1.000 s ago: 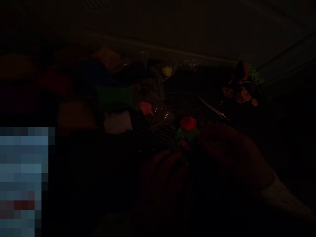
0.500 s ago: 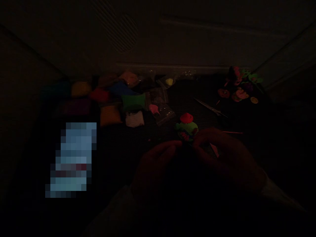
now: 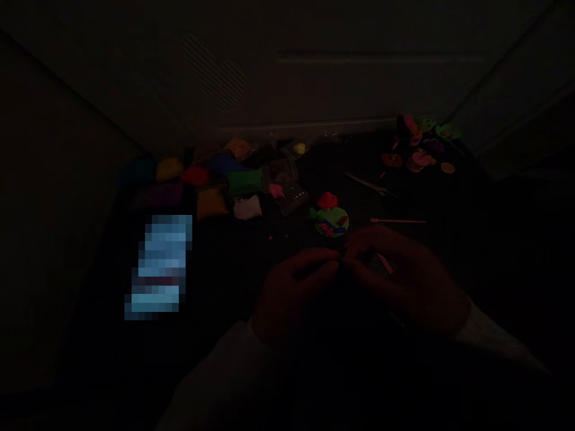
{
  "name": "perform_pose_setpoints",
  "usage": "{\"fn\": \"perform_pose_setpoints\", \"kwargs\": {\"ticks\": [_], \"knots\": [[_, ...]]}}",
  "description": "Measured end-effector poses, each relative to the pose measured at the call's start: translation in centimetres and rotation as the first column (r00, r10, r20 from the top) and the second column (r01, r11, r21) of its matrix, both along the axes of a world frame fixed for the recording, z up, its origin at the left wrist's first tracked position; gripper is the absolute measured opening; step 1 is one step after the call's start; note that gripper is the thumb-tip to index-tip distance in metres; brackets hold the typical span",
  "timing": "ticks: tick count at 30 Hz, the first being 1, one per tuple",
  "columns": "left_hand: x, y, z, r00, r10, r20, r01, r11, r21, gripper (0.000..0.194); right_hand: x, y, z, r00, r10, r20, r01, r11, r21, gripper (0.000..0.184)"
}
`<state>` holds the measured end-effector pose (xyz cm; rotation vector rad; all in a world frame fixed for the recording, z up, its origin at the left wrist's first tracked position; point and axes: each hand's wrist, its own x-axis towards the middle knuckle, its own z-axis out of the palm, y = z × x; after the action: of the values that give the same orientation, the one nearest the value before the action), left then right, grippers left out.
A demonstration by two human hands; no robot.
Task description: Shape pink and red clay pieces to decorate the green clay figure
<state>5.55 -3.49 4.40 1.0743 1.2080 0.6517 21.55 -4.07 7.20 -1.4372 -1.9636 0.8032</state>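
Observation:
The scene is very dark. My left hand (image 3: 294,290) and my right hand (image 3: 406,278) meet at the fingertips, both in a pinch. Between them there may be a tiny dark bluish bit, too dim to name. Just beyond the fingertips lies a green round clay figure (image 3: 338,216) with a red cone-shaped cap (image 3: 327,200) and blue, pink and red pieces on it. A pink stick-like tool (image 3: 398,221) lies behind my right hand, and a pink flat-bladed tool (image 3: 385,263) shows partly beneath it.
Scissors (image 3: 372,184) lie behind the figure. Bags of coloured clay, including green (image 3: 245,181), orange (image 3: 212,203) and white (image 3: 247,207), crowd the back left. Finished-looking clay shapes (image 3: 421,159) sit at the back right. A lit, blurred screen (image 3: 164,263) is at left.
The view has shifted slightly. My fingertips have come closer together and stand a little further from the green figure. More of the pink stick-like tool shows.

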Motion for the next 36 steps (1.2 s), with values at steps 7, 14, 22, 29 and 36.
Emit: {"fn": "perform_pose_setpoints", "kwargs": {"ticks": [7,14,22,29,36], "knots": [[0.2,0.0,-0.3,0.999,0.054,0.000,-0.054,0.995,0.085,0.017,0.2,0.0,-0.2,1.000,0.006,0.011,-0.006,1.000,-0.014,0.008],[0.0,-0.2,-0.5,0.971,0.077,-0.227,0.017,0.924,0.383,0.013,0.6,0.0,-0.5,0.999,-0.024,0.047,0.022,0.999,0.034,0.013],[0.2,-0.5,-0.6,0.871,0.211,-0.444,0.196,0.678,0.708,0.011,0.6,0.0,-0.7,0.941,-0.009,0.337,-0.097,0.950,0.296,0.013],[0.2,-0.6,-0.9,0.825,0.261,-0.501,0.286,0.572,0.769,0.012,0.6,0.2,-0.9,0.891,0.034,0.452,-0.177,0.944,0.278,0.016],[0.3,-0.6,-0.6,0.836,0.249,-0.489,0.282,0.569,0.772,0.010,0.5,0.1,-1.2,0.904,0.029,0.426,-0.156,0.951,0.267,0.014]]}}
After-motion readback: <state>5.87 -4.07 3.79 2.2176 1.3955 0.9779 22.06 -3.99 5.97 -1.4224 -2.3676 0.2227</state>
